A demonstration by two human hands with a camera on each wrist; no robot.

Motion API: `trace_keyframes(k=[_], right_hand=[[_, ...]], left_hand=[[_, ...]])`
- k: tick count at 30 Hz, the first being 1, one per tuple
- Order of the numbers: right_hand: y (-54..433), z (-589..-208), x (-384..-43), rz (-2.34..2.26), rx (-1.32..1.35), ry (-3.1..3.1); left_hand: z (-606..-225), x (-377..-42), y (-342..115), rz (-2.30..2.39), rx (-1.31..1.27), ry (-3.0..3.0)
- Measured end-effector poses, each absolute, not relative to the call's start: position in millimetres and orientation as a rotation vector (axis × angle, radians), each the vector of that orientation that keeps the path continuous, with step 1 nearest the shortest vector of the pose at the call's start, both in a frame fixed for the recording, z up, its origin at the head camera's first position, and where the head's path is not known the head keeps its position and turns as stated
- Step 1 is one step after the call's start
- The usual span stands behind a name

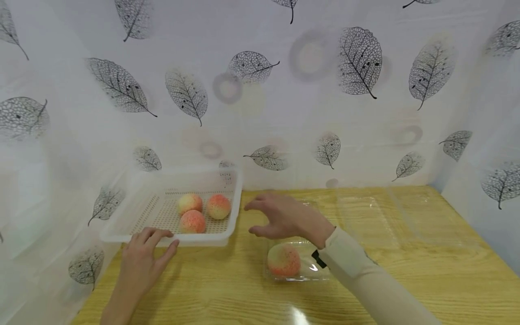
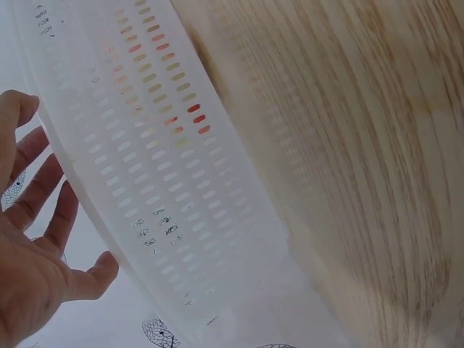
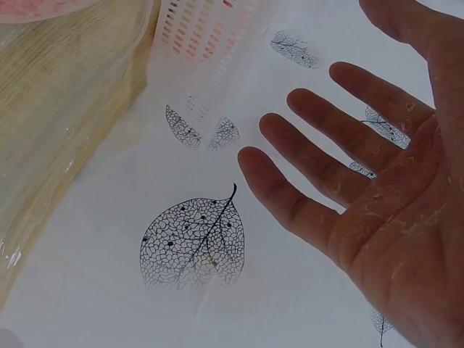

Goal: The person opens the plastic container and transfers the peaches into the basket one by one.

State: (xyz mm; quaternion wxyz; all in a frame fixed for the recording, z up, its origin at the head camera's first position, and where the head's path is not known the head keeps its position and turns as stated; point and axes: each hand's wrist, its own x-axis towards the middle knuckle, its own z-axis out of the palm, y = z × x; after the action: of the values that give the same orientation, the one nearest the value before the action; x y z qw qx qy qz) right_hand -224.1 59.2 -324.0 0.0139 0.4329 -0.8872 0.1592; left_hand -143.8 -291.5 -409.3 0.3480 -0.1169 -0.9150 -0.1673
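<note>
My left hand (image 1: 142,257) rests its fingertips on the near rim of a white plastic basket (image 1: 233,228); in the left wrist view the left hand (image 2: 36,239) has its fingers spread along that rim. Inside the basket lie three red-and-yellow peaches (image 1: 192,221). My right hand (image 1: 284,216) is held over a clear plastic box (image 1: 313,271), fingers extended toward the basket and nothing in its palm. One peach (image 1: 284,260) sits in the near part of that box. The right wrist view shows the right hand (image 3: 377,181) with straight, parted fingers.
Two more clear plastic trays (image 1: 367,221) (image 1: 430,214) lie side by side at the back right of the wooden table (image 1: 227,289). A white curtain (image 1: 276,122) printed with dark leaves hangs behind the table and along both sides, close by the basket.
</note>
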Motion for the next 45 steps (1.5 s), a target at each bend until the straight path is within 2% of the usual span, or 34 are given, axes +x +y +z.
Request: trace_keyframes(k=[35, 45], right_hand=[[108, -362, -199, 0.534, 1.224, -2.978], [109, -372, -189, 0.465, 1.306, -3.008]], left_hand=[[-411, -145, -292, -0.411, -0.306, -2.354], [-411, -145, -292, -0.421, -0.308, -2.353]])
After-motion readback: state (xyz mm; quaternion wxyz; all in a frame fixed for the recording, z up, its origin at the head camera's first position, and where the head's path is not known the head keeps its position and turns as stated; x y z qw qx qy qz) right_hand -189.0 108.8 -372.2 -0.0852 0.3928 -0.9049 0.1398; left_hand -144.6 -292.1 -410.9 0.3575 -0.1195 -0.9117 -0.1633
